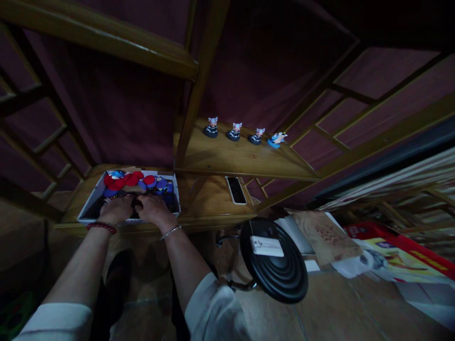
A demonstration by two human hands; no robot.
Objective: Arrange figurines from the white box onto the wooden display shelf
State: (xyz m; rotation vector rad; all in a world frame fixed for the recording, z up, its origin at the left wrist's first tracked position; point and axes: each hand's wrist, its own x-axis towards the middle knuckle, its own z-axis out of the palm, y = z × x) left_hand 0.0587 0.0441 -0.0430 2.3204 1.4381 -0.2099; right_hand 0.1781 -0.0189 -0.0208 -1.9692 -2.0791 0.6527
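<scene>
Both my hands are inside a shallow white box point(179, 199) on the lower wooden shelf. My left hand point(117, 209), with a dark red bead bracelet on the wrist, is closed over the front left of the box. Close beside it, my right hand point(153, 208), wearing a silvery bracelet, has its fingers curled down. Something dark lies between the hands, too dim to name. Behind my fingers the box holds small figurines with red parts point(124, 181) and blue-purple figurines point(161, 183). My fingertips and whatever they grip are hidden.
On the upper shelf point(241, 156) stand three black-and-white figurines point(234, 131) and one blue figurine point(277, 139). A phone point(236, 190) lies on the lower shelf. To the right are a black round stool point(277, 270) bearing a white object point(267, 246), and a red-and-yellow box point(405, 255).
</scene>
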